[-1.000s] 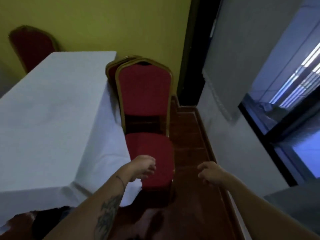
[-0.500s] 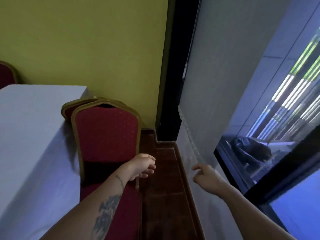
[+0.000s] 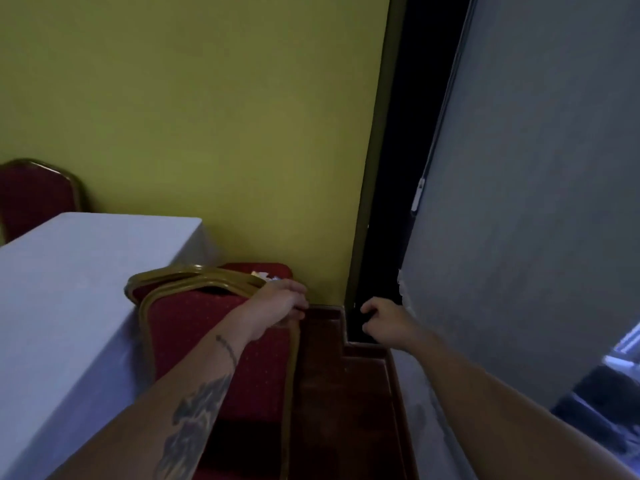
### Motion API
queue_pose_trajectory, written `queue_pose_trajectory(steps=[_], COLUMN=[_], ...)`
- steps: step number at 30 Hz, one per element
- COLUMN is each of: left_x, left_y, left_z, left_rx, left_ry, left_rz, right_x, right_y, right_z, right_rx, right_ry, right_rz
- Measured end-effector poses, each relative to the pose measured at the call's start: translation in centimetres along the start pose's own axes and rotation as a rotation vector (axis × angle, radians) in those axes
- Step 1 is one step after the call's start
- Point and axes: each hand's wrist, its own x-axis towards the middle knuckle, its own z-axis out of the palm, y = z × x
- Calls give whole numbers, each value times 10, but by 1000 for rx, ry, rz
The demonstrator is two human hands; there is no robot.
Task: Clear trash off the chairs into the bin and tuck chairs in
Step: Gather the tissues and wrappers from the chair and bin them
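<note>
A red chair (image 3: 214,344) with a gold frame stands beside the white-clothed table (image 3: 69,306). My left hand (image 3: 282,301) rests on the top right corner of its backrest, fingers curled over the frame. Behind it is a second red chair (image 3: 263,270), and small pale scraps of trash (image 3: 261,274) lie on its seat just past my left hand. My right hand (image 3: 384,320) hangs free over the dark floor corner, fingers loosely curled, holding nothing. No bin is in view.
A third red chair (image 3: 38,195) stands at the table's far left against the yellow wall (image 3: 207,133). A dark gap (image 3: 388,202) and a grey curtain or panel (image 3: 519,202) close the right side. Brown wooden floor (image 3: 343,393) runs between chairs and panel.
I have stepped forward and my view has risen. My left hand moved from the air onto the near chair's backrest corner; the far chair's seat with trash came into view.
</note>
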Motion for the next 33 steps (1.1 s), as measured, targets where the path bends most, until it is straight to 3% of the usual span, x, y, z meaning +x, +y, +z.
queue_pose_trajectory(steps=[7, 16, 24, 29, 33], left_x=[75, 172, 202, 241, 317], left_y=[44, 59, 41, 23, 1], left_z=[-44, -69, -87, -103, -137], left_rx=[31, 137, 536, 696, 676], left_ry=[182, 390, 459, 396, 365], left_rz=[110, 4, -22, -128, -271], right_x=[147, 310, 358, 399, 467], right_y=[-40, -47, -50, -62, -72], right_z=[-6, -13, 12, 44, 81], right_rx=[-94, -120, -155, -259, -274], right_ry=[-117, -217, -304, -396, -435], right_rz=[-86, -99, -109, -30, 17])
